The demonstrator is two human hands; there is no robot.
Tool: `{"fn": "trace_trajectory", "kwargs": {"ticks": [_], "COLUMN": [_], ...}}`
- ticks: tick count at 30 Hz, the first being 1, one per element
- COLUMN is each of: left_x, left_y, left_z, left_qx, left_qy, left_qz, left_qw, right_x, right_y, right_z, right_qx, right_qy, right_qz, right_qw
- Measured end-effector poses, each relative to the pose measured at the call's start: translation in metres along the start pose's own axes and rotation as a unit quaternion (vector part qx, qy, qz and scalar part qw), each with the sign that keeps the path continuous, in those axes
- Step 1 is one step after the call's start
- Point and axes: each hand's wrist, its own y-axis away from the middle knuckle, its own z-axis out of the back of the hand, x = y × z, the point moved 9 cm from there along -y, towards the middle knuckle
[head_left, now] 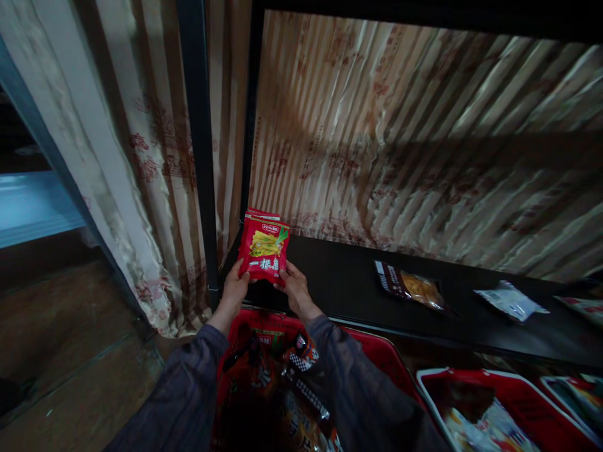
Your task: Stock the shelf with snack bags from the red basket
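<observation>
A red snack bag (264,248) with yellow strips and a green stalk printed on it is held at the left end of the black shelf (339,270). My left hand (235,285) pinches its lower left corner, and my right hand (296,287) grips the lower right corner. Behind its top edge shows the rim of another red bag (264,215). Under my forearms stands a red basket (386,355) filled with snack bags, among them a dark brown packet (306,392). My sleeves hide part of the basket.
Farther right on the shelf lie a brown snack bag (414,285) and a white packet (511,301). Another red basket (527,402) with packets stands at lower right. A black post (200,157) rises at left, beside a patterned curtain (155,188). Curtain fabric (377,138) backs the shelf.
</observation>
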Motion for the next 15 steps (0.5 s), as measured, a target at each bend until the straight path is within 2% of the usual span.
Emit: {"fn": "trace_trajectory", "kwargs": {"ticks": [5, 11, 15], "left_x": [-0.006, 0.004, 0.007], "left_y": [-0.009, -0.021, -0.028], "left_z": [0.007, 0.014, 0.017], "left_qx": [-0.018, -0.025, -0.037], "left_qy": [-0.077, -0.199, -0.262], "left_qz": [-0.030, -0.055, -0.080], "left_qw": [0.996, 0.978, 0.961], "right_x": [-0.005, -0.009, -0.015], "right_y": [-0.012, -0.029, -0.037], "right_z": [-0.003, -0.003, -0.004], "right_qx": [-0.011, -0.023, -0.023], "right_qy": [0.027, 0.068, 0.080], "right_qz": [0.034, 0.114, 0.130], "right_qw": [0.999, 0.991, 0.988]}}
